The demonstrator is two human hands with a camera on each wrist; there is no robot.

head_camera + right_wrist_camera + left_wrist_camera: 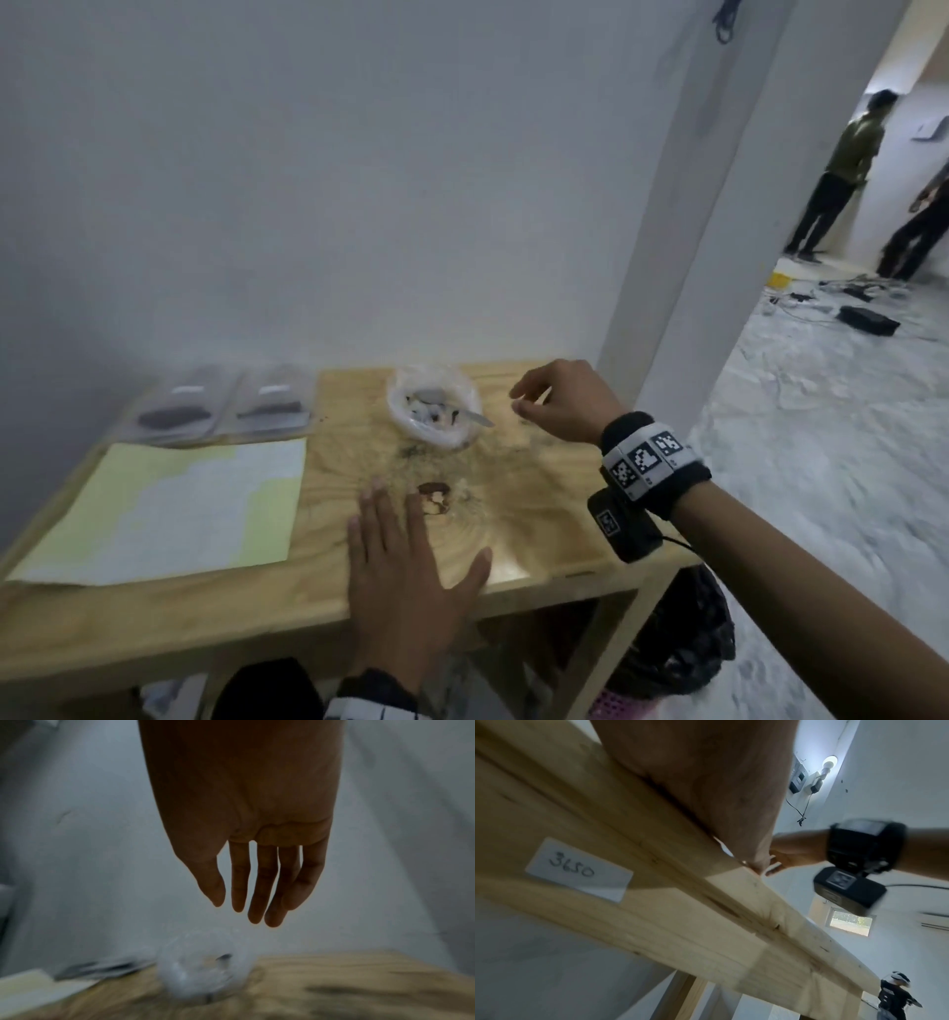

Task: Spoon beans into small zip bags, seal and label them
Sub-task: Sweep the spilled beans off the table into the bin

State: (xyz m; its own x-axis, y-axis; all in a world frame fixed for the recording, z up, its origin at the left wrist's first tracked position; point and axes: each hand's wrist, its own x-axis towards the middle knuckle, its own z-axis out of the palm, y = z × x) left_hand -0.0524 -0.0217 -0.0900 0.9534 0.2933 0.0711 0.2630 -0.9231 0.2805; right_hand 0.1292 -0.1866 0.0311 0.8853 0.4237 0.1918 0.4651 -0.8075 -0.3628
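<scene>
Beans lie loose in a small brown cluster on the wooden table at mid-frame in the head view, just beside the fingertips of the left hand, which presses flat on the wood with its fingers straight and spread, holding nothing. Toward the upper middle of the table stands a clear plastic container with a metal spoon resting in it, handle pointing to the right; what it holds is blurred, though a few dark pieces look like more beans. The right hand hovers just right of that container, fingers loosely bent and empty; the right wrist view shows the same fingers hanging straight down above the bowl, gripping nothing. At the upper left of the table two zip bags lie side by side, each with a dark heap inside and a pale patch near its top, so they seem filled and probably labelled, though the blur leaves their seals uncertain. A yellow-edged label sheet lies at the left, with many labels apparently gone. Judging from this, two bags are done, and the spilled beans need gathering before any more spooning.
</scene>
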